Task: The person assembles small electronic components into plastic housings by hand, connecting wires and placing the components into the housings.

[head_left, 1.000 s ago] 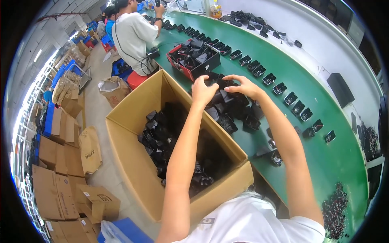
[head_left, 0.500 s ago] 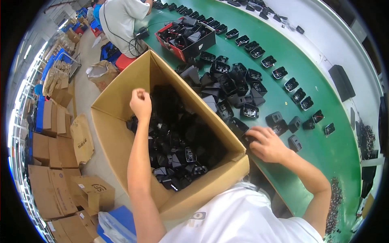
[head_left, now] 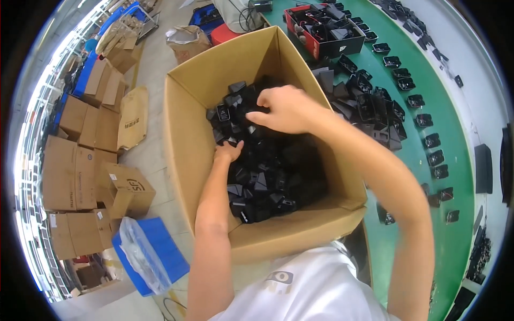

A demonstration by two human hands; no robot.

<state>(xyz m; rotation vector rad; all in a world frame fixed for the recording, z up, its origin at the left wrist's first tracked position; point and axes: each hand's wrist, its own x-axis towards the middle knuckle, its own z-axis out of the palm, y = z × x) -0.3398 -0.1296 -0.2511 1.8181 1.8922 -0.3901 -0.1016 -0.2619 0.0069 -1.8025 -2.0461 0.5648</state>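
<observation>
A deep cardboard box (head_left: 206,69) stands in front of me, its lower part filled with a heap of small black plastic housings (head_left: 261,182). My left hand (head_left: 228,153) reaches down inside, fingers apart, its tips at the housings near the left wall. What lies under those fingertips is partly hidden. Over the heap, farther right, hangs my right hand (head_left: 286,109); its thumb and forefinger are apart, with nothing seen between them. My right forearm crosses above the box's right edge.
On the green table (head_left: 407,160) to the right lie a pile of black housings (head_left: 369,101) and a long row of open ones. A red-and-black box (head_left: 321,37) full of parts stands at the back. Cartons (head_left: 69,171) and a blue bin (head_left: 152,257) are on the left.
My right hand has gone from the housings on the table to above the heap in the box. My left hand has lowered into the box. The view has swung left.
</observation>
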